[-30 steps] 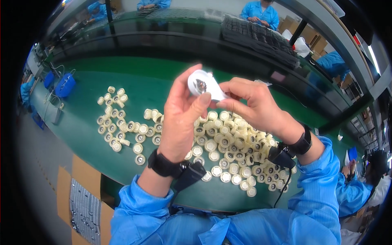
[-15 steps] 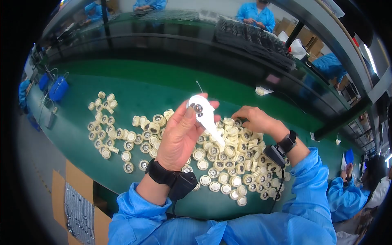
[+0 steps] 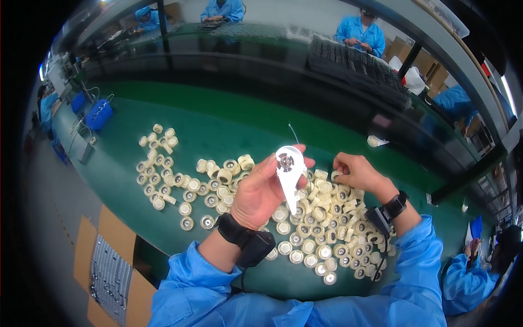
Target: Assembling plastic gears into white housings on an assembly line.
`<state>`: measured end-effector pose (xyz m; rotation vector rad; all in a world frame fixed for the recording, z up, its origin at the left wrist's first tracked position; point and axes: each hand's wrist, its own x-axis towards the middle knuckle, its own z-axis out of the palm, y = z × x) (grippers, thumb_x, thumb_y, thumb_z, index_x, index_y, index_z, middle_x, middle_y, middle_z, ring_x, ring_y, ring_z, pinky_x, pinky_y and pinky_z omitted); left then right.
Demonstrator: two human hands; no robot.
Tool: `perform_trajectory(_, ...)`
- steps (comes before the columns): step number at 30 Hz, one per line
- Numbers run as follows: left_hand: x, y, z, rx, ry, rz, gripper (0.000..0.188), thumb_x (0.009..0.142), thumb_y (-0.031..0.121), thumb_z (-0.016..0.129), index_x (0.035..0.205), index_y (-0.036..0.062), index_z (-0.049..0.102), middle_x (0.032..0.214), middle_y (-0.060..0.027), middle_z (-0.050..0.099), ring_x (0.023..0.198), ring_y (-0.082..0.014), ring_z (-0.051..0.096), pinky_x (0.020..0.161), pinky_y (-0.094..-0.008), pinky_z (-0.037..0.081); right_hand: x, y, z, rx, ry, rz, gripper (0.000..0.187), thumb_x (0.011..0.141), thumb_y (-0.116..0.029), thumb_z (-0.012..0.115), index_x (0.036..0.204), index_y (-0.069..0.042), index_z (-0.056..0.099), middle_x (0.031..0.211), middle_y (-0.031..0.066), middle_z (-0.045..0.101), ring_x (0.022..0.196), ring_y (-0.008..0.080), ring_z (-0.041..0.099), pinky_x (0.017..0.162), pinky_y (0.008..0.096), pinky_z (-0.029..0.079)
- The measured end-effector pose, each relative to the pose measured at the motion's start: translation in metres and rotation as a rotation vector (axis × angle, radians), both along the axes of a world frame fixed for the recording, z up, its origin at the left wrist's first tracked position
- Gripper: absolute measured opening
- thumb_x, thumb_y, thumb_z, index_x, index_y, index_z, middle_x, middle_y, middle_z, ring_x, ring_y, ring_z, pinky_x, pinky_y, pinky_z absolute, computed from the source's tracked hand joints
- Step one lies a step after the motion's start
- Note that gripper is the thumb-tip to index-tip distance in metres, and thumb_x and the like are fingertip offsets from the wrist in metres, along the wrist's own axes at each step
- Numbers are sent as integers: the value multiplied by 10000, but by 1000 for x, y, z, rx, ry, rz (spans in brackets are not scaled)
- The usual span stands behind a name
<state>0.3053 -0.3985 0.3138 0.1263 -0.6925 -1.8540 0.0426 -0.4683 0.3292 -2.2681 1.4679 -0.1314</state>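
Observation:
My left hand [image 3: 255, 195] is closed around a white teardrop-shaped plastic housing [image 3: 289, 188], held up over the table. The housing's round end, with a dark-and-metal hub inside, points away from me; its narrow tail points toward me. To the right, my right hand [image 3: 360, 173] reaches to the far edge of a heap of cream toothed wheels [image 3: 324, 252]. Its thumb and fingertips close on one cream toothed wheel [image 3: 336, 176], partly hidden by the fingers. Many wheels in the heap show dark metal centres.
A looser group of wheels [image 3: 158, 174] spreads to the left on the green table [image 3: 218, 131]. Another white housing [image 3: 376, 141] lies far right. Blue baskets [image 3: 99, 113] stand far left, and an open carton [image 3: 111, 278] sits lower left. Co-workers in blue work around.
The view has shifted, so the scene sits further right. My left hand has turned the housing so its tail points more toward me. My right fingertips have closed on a wheel.

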Motion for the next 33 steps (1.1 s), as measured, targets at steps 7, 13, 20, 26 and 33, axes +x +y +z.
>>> perform_trajectory(7, -8, 3, -1, -16, -2, -55, 505, 937, 289, 500, 1308, -48, 438, 1166, -207, 578, 911, -212, 604, 876, -334, 471, 32, 27, 24, -101, -769, -60, 163, 846, -58, 651, 990, 0, 599, 890, 10, 580, 744, 37, 561, 672, 190, 479)
perform_trajectory(13, -8, 4, 0, -21, 26, -86, 510, 946, 319, 490, 1307, -38, 437, 1144, -181, 592, 929, -217, 618, 869, -319, 486, 66, 66, 41, -33, -797, 18, 358, 889, -7, 536, 1247, -2, 529, 947, 75, 652, 777, 91, 639, 698, 230, 524)
perform_trajectory(20, -7, 8, 0, -61, 44, -95, 479, 944, 315, 501, 1278, -27, 461, 1133, -169, 595, 989, -233, 615, 910, -327, 478, 61, 75, 55, 88, -871, 55, 378, 867, -29, 614, 1239, -6, 550, 983, 69, 650, 817, 105, 634, 722, 247, 527)
perform_trajectory(26, -10, 12, 3, -45, 16, -71, 433, 914, 208, 586, 1280, 8, 470, 1194, -129, 561, 1079, -215, 561, 980, -363, 425, 60, 72, 53, -105, -956, 86, 350, 798, -78, 718, 1121, -11, 604, 976, 45, 617, 868, 105, 582, 766, 257, 499)
perform_trajectory(33, -9, 12, -1, -44, -46, -49, 401, 871, 89, 636, 1243, 28, 498, 1181, -60, 543, 1097, -152, 524, 980, -313, 417, 67, 71, 52, -233, -751, 191, 333, 753, -149, 763, 1033, -19, 640, 981, 59, 616, 879, 134, 588, 734, 268, 487)
